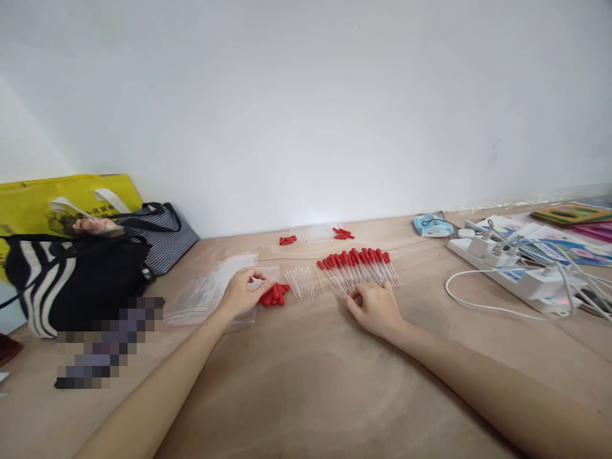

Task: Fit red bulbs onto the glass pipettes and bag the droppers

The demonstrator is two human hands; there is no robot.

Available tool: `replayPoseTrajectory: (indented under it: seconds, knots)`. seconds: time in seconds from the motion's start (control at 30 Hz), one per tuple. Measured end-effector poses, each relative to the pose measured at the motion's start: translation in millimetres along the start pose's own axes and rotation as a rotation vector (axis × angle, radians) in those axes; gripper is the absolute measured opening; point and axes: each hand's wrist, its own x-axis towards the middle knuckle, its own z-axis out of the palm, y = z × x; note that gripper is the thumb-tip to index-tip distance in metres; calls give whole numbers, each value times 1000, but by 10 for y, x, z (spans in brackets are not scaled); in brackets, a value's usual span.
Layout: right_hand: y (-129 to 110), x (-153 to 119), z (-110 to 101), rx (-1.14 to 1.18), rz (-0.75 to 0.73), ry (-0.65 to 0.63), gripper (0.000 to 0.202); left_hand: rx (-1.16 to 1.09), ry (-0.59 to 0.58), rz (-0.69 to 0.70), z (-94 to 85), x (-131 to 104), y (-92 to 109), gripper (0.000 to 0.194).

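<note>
My left hand (243, 292) is at a small pile of red rubber bulbs (274, 295), thumb and forefinger curved with a gap between them. Its thumb reaches the edge of the pile. Thin, pale glass tubes (299, 284) lie side by side just right of the bulbs. My right hand (375, 307) rests on the table with fingers curled and pinched at the lower end of a dropper (331, 275), at the left of a row. The row consists of several droppers (363, 264), clear tubes topped with red bulbs. Clear zip bags (205, 296) lie flat under and beyond my left hand.
Farther back are more red bulbs (287, 240) and a clear bag of tubes (319, 234). At right stands a white power strip (511, 271) with tangled cables, near a blue packet (433, 225) and colourful sheets (568, 248). Black (95, 280), striped (167, 239) and yellow bags (71, 185) stand left.
</note>
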Motion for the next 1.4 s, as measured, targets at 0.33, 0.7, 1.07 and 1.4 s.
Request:
replayPoseTrajectory:
  seconds: [0.33,0.7,1.07,1.4]
  knots:
    - [-50,-22,22,40,-17,-12,25,-143,-54,101,-1,-103,180,35]
    - [82,28,43,208,-375,-106,16,-161,-272,584,245,-445,615,41]
    - [18,30,8,239,-368,-97,27,-170,-140,532,354,-524,666,24]
    - [-147,6,86,116,-362,-80,12,-203,-38,583,445,-508,639,14]
